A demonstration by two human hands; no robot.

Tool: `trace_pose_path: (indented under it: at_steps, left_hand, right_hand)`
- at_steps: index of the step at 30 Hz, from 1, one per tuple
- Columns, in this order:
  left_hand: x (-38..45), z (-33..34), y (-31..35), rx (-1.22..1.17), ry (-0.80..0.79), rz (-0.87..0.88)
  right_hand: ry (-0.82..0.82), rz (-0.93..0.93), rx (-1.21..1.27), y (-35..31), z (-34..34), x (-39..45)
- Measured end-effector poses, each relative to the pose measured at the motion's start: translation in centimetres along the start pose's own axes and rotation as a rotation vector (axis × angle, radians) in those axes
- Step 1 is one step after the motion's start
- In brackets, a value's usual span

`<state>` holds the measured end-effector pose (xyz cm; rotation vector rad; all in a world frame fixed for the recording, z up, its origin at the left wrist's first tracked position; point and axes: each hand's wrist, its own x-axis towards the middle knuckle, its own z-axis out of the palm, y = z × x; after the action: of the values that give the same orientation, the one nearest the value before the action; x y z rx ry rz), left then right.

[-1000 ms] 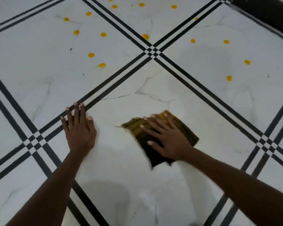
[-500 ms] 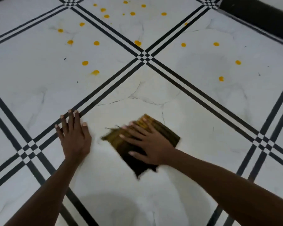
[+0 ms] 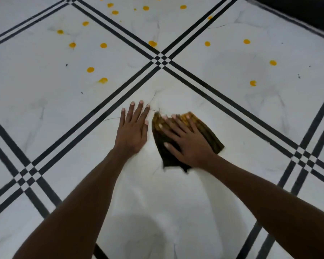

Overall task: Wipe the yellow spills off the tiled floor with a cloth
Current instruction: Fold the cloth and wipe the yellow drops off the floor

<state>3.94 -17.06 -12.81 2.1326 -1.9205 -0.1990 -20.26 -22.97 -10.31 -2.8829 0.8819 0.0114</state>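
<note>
Two bare hands are lying flat on the white marble-look tiled floor (image 3: 176, 202), both on the near tile bounded by double black stripes. The right hand (image 3: 187, 144) is pressing down with spread fingers on a folded dark olive-and-yellow striped cloth (image 3: 208, 129), palm covering its middle; it is not gripping the fabric, only pinning it against the tile. The left hand (image 3: 132, 131) is resting open just beside the cloth's left edge, fingers extended and close together, holding nothing. Round yellow spills (image 3: 90, 69) are dotting the three farther tiles beyond the striped crossing (image 3: 161, 60), well apart from the cloth, with one drop (image 3: 152, 43) sitting just above that crossing. Thin dark cracks are showing on the tile near the left fingertips.
</note>
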Motion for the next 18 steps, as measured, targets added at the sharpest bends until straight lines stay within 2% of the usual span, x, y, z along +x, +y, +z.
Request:
trace_pose_path:
  at_steps: [2,5,7,8,11,14,16,18]
  left_hand:
    - [-0.1,-0.1,0.4,0.016,-0.002,-0.009]
    - [0.0,-0.2,0.5,0.026,-0.005,-0.029]
    - [0.1,-0.4,0.6,0.012,-0.034,-0.032]
    - [0.1,-0.4,0.6,0.01,-0.045,-0.03]
    - [-0.2,-0.7,0.4,0.01,-0.083,-0.058]
    - [0.3,-1.5,0.5,0.033,-0.136,-0.046]
    - [0.7,-1.6,0.8,0.018,-0.139,-0.044]
    - [0.9,-1.4,1.3,0.004,-0.094,-0.041]
  right_hand:
    - [-0.03,-0.024,-0.001,3.7,-0.5,-4.1]
    - [0.048,0.278,0.012,10.9,-1.5,-2.6]
    - [0.09,0.476,0.04,12.7,-1.8,2.0]
    - [0.101,0.511,0.057,12.2,-1.8,4.5]
    - [0.085,0.363,0.118,6.4,-1.1,8.2]
    - [0.02,0.115,0.099,1.9,-1.0,4.2]
    - [-0.003,0.01,0.09,2.6,-0.6,0.5]
    - [0.001,0.023,0.114,5.0,-0.7,-2.7]
